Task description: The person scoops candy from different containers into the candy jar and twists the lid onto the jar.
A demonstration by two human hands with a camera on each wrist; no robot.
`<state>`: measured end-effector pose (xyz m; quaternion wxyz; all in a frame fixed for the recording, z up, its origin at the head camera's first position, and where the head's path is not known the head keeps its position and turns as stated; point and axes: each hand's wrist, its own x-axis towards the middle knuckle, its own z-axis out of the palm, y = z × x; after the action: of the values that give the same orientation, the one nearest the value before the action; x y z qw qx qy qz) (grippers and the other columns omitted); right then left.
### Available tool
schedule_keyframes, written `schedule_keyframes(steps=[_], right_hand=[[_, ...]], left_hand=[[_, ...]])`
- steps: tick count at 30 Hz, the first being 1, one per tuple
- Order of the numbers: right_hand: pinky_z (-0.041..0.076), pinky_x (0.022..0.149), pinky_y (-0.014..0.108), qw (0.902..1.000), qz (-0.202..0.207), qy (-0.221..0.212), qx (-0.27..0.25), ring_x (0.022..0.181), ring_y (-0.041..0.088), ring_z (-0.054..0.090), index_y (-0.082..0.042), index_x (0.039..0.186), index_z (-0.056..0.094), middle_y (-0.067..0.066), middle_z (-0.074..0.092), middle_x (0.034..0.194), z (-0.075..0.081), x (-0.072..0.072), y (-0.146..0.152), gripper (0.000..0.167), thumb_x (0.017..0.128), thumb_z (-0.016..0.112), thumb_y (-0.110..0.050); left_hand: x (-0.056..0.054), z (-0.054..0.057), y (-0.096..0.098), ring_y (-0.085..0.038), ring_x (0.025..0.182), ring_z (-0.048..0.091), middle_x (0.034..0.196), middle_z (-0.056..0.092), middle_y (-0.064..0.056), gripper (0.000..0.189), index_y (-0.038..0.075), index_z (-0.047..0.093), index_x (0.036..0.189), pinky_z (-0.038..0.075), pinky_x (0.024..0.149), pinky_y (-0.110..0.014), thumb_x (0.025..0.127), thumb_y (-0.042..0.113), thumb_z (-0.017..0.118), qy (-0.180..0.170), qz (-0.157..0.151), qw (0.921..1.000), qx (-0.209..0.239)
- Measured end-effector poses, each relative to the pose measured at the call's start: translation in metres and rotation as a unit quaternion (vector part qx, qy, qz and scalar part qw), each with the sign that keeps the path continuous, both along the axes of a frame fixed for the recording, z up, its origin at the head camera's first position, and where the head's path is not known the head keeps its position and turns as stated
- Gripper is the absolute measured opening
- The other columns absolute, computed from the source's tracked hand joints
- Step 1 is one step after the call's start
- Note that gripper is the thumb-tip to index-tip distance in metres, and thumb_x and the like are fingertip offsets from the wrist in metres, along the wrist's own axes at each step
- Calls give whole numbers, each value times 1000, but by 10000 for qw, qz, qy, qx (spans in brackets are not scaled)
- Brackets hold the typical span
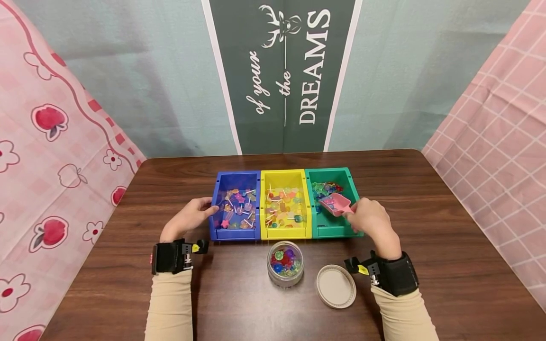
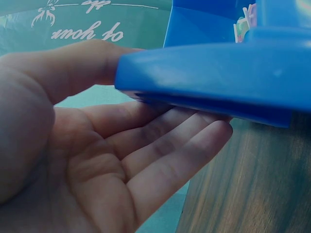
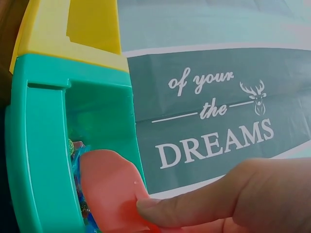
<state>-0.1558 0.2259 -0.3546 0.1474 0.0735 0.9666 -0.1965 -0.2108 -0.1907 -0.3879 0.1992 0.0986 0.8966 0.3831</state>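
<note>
My left hand point(image 1: 187, 219) grips the outer left side of the blue bin point(image 1: 237, 180), thumb over the edge and fingers beneath, as the left wrist view shows. Small lollipop-shaped and star charms lie inside that bin. On the right, my right hand point(image 1: 372, 219) holds a small pink scoop point(image 1: 338, 203) by its handle over the green bin point(image 1: 329, 174). A few blue and pink pieces sit in the scoop. Clear green, red and blue pieces point(image 1: 326, 188) lie toward the back of the green bin.
Between the two bins sits a yellow bin point(image 1: 283, 178) holding lollipop charms and beads. Before them stands a clear jar point(image 1: 285, 281) with colourful pieces inside. A round pale lid point(image 1: 336, 286) lies right of it on the brown table point(image 1: 239, 303). Curtains hang behind and at both sides.
</note>
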Motion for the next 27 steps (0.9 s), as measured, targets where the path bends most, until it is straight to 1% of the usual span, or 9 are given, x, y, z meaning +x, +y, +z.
schedule_keyframes(steps=[9, 12, 19, 27], right_hand=[[37, 52, 27, 9998, 87, 99, -113, 56, 16, 53, 2, 95, 70, 8, 66, 60, 2, 1, 4, 30, 93, 60, -26], [37, 52, 27, 9998, 70, 100, -142, 56, 16, 54, 2, 95, 71, 9, 66, 61, 2, 2, 4, 30, 93, 61, -26], [37, 52, 27, 9998, 44, 101, -157, 56, 15, 55, 5, 102, 69, 9, 66, 62, 2, 1, 5, 33, 93, 61, -26], [37, 53, 28, 9997, 41, 101, -223, 57, 15, 55, 5, 102, 69, 8, 66, 63, 4, 1, 8, 34, 93, 62, -27]], left_hand=[[-1, 1, 1, -31, 109, 59, 127, 60, -28, 47, -9, 41, 140, 43, 106, -55, 103, 20, 44, 50, -46, 10000, -24], [-1, 1, 1, -31, 110, 59, 128, 60, -28, 48, -9, 41, 140, 43, 106, -55, 103, 20, 44, 28, -38, 10000, -25], [-1, 2, 1, -33, 113, 58, 128, 59, -28, 47, -9, 41, 140, 42, 107, -56, 103, 20, 43, -34, -15, 10000, 23], [0, 1, 0, -31, 110, 60, 126, 60, -27, 47, -9, 41, 140, 43, 106, -55, 103, 20, 43, -11, -20, 10000, 47]])
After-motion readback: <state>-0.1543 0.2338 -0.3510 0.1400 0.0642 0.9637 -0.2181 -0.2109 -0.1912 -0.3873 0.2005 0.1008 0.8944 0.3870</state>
